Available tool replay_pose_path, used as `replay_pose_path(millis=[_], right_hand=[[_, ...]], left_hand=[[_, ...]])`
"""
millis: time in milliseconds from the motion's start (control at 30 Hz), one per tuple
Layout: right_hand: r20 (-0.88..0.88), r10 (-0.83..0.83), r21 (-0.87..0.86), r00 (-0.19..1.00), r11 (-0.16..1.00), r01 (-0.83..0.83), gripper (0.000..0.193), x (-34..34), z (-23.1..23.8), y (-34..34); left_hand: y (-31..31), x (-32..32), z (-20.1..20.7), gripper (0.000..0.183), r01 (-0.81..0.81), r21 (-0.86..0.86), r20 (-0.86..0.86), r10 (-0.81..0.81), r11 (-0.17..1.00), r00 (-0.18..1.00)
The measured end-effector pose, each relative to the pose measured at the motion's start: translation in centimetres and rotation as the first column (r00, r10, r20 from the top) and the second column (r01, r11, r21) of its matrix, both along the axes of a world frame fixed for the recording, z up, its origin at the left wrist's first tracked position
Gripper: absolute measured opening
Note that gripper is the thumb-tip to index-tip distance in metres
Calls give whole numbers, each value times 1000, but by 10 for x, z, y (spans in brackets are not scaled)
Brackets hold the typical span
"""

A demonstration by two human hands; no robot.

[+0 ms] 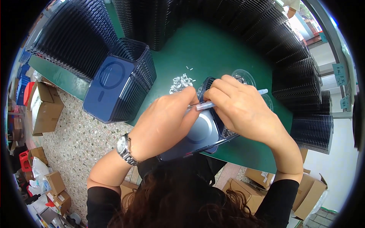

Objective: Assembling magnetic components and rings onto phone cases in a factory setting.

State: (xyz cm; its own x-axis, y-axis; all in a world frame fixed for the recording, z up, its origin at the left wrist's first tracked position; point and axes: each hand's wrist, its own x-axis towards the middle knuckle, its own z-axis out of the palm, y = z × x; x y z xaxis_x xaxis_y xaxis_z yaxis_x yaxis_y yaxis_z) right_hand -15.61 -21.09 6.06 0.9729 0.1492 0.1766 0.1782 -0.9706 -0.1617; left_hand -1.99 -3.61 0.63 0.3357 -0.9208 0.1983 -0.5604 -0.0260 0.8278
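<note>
- Phone case (190, 142), dark blue with a pale ring, is below the two hands at the near edge of the green table (220, 45); its lower left part seems to reach beyond this edge. If a forearm pushes it, it could tilt or slide down, as I cannot see what supports it there.
- Right hand (241, 104) grasps a pale pen-like tool (205, 105), whose rear end comes out at the right side of the hand. With too loose a grip the tool may turn; with a wide swing of the wrist, it could knock the clear round dish (251, 76) and spill the small pieces from it.
- Left hand (161, 117) has thumb and forefinger brought together at the front end of the tool; whether something is pinched between them, I cannot tell. A small part there, if any, could slip away, because the fingertips have little surface to hold it.
- Small pale pieces (181, 83) lie loose just beyond the left knuckles, so a careless sweep may scatter them.
- Metal wristwatch (122, 145) could scratch the case, if the left wrist comes down on it.
- Case stack (138, 83) stands near the left hand; a bump could make it lean or fall.
</note>
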Motion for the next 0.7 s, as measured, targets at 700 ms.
replay_pose_path(millis=[700], right_hand=[[79,-106,-251,991,960,123,15,-34,11,5]], left_hand=[[-12,-14,8,20,20,17,594,-26,1000,804]])
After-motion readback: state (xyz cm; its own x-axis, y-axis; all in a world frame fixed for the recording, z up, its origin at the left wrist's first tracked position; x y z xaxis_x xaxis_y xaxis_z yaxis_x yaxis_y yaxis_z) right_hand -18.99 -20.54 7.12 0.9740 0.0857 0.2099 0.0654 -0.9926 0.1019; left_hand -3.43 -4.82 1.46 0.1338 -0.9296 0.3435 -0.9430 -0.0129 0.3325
